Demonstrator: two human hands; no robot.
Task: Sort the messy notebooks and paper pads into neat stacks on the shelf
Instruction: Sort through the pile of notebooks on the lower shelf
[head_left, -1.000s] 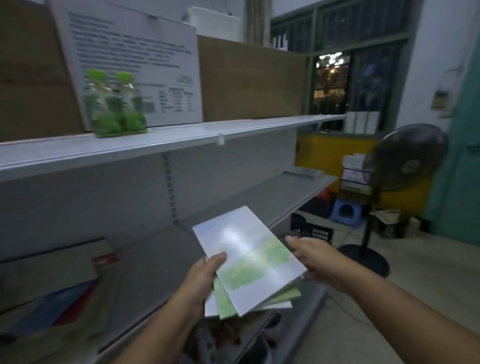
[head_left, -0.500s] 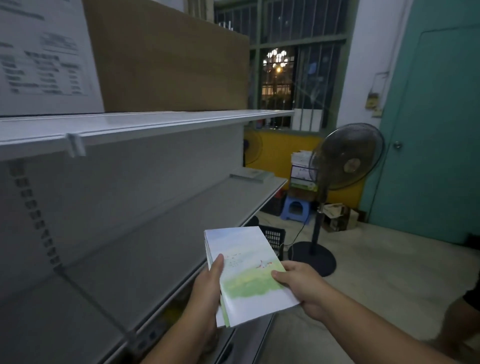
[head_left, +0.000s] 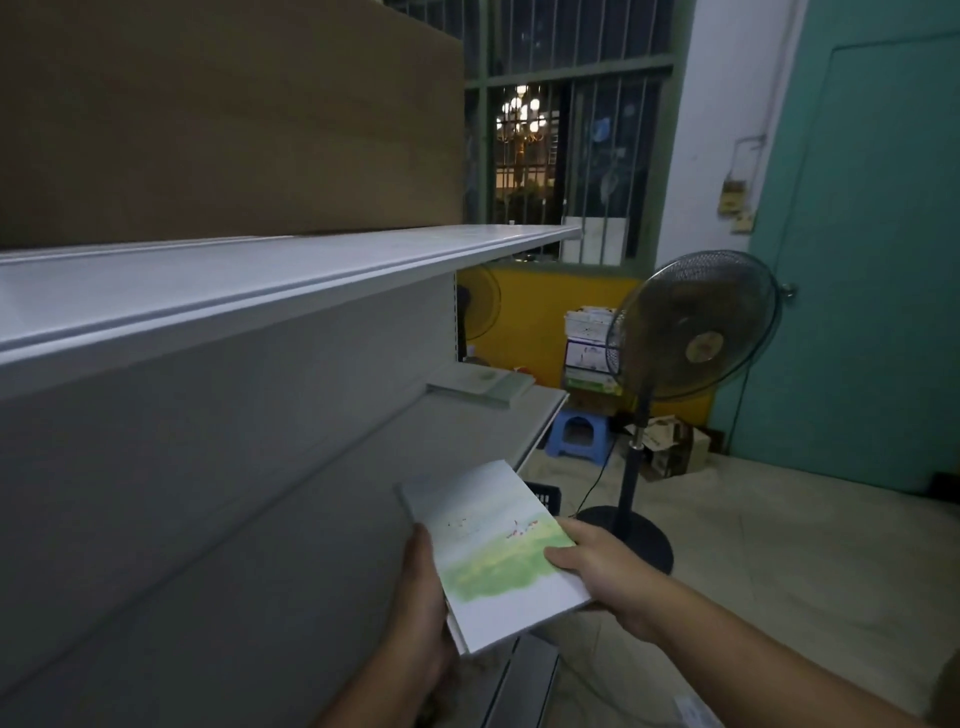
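Note:
I hold a small stack of notebooks with a white, sky-and-green-meadow cover, squared up, above the front edge of the grey middle shelf. My left hand grips the stack's left edge, thumb on the cover. My right hand grips its right edge, thumb on top. At the far right end of the same shelf lies a short stack of pale notebooks.
A brown cardboard box fills the upper shelf. To the right stand a pedestal fan, a blue stool, a black crate, boxes by the yellow wall and a teal door.
The view has swung right along the shelf; the green bottles and the messy pile on the left are out of sight. The fanned notebooks in my hands are now squared together.

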